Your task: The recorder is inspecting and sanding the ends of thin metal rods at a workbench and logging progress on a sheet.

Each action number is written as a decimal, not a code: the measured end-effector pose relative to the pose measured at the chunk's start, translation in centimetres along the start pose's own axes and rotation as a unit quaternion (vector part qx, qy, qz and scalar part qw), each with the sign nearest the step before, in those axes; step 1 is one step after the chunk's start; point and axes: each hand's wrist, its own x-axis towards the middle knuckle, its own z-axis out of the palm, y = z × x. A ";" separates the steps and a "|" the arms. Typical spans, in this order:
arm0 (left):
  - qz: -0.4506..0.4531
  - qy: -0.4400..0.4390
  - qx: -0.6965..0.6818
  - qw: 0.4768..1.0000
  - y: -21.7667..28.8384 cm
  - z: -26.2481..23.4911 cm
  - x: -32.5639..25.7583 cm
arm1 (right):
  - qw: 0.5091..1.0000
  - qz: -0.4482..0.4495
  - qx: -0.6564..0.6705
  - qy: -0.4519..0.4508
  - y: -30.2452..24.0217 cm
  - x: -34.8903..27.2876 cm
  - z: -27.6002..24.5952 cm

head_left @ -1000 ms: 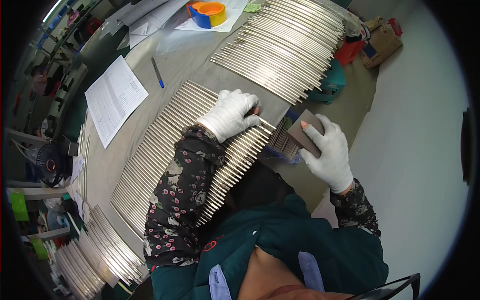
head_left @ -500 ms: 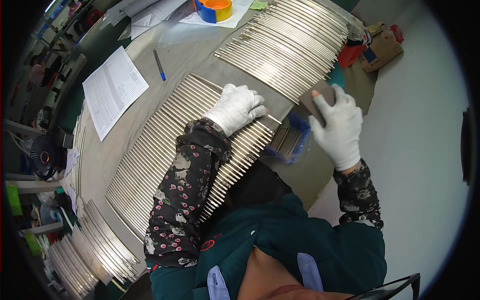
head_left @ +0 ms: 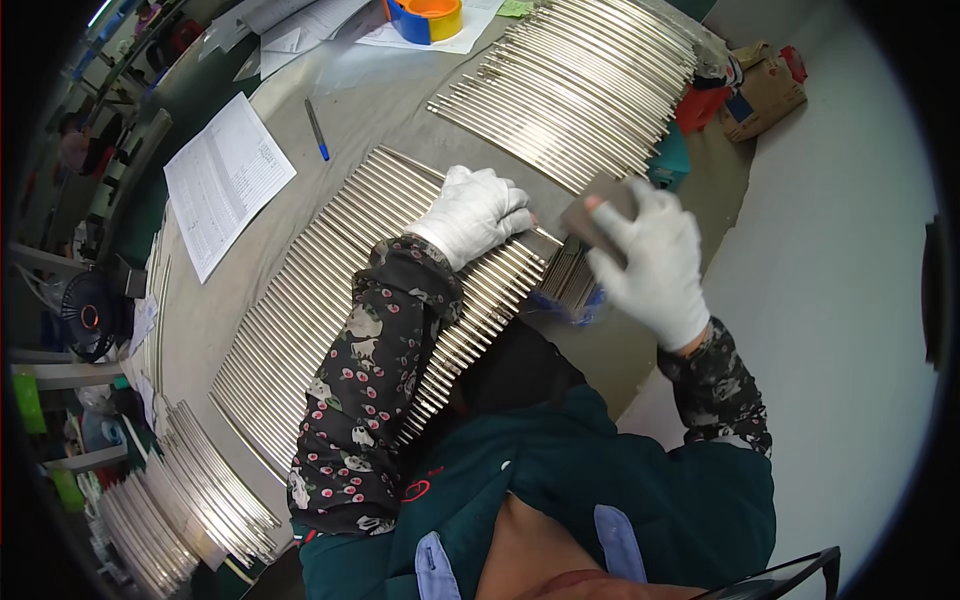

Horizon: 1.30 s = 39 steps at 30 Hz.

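Observation:
Rows of thin, shiny metal rods lie side by side on the table in front of me. My left hand, in a white glove with bare fingertips, is closed over the rods. Its fingers curl around one metal rod whose end juts out beyond the others. To the right, my gloved right hand grips a flat grey-brown block, like a sanding block, between thumb and fingers. The block is beside that rod's end, near the table edge; whether they touch I cannot tell.
Another batch of rods covers the far right of the table. Below the edge sits a blue-lined bin with rods inside. A paper sheet, a pen and a tape roll lie farther off. More rods are at lower left.
My right hand has moved left with the block, bringing it closer to the protruding rod end and over part of the bin. My left hand stays in place.

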 end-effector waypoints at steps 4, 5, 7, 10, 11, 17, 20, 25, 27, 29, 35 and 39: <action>0.007 0.012 -0.012 1.000 -0.2 0.2 0.1 | 0.993 -0.088 0.082 0.019 -0.3 -0.4 -0.3; 0.006 0.011 -0.013 1.000 -0.3 0.6 0.2 | 0.988 -0.100 0.111 -0.047 -1.4 -0.7 -0.4; 0.017 0.084 -0.033 0.996 -0.6 1.3 0.1 | 0.999 -0.031 0.027 -0.021 -0.2 0.1 0.2; 0.062 0.129 -0.054 0.988 -0.8 1.7 0.0 | 0.997 0.059 -0.043 0.030 1.7 0.4 0.9; 0.062 0.129 -0.053 0.988 -0.7 1.7 -0.1 | 0.999 0.042 0.000 0.026 1.5 0.0 0.8; 0.022 0.098 -0.074 0.992 -0.5 1.0 -0.1 | 0.997 0.040 0.052 0.031 0.9 -1.4 0.8; 0.044 0.102 -0.040 0.993 -0.7 1.3 0.0 | 0.986 -0.093 0.140 -0.019 -1.0 -1.8 0.3; 0.041 0.088 -0.030 0.995 -0.6 0.8 0.0 | 0.998 0.007 0.032 0.047 1.7 -0.3 0.6; 0.031 0.077 -0.024 0.996 -0.6 1.2 0.2 | 0.987 -0.092 0.135 0.004 -0.7 -1.0 0.4; 0.036 0.085 -0.026 0.995 -0.3 1.0 0.0 | 0.994 -0.051 0.096 -0.001 -0.5 -0.9 1.0; 0.037 0.089 -0.040 0.995 -0.7 1.3 0.0 | 0.984 -0.099 0.136 -0.060 -1.2 -0.5 0.1; 0.030 0.076 -0.054 0.995 -0.4 1.1 -0.2 | 0.998 0.049 -0.033 0.020 2.0 0.4 0.8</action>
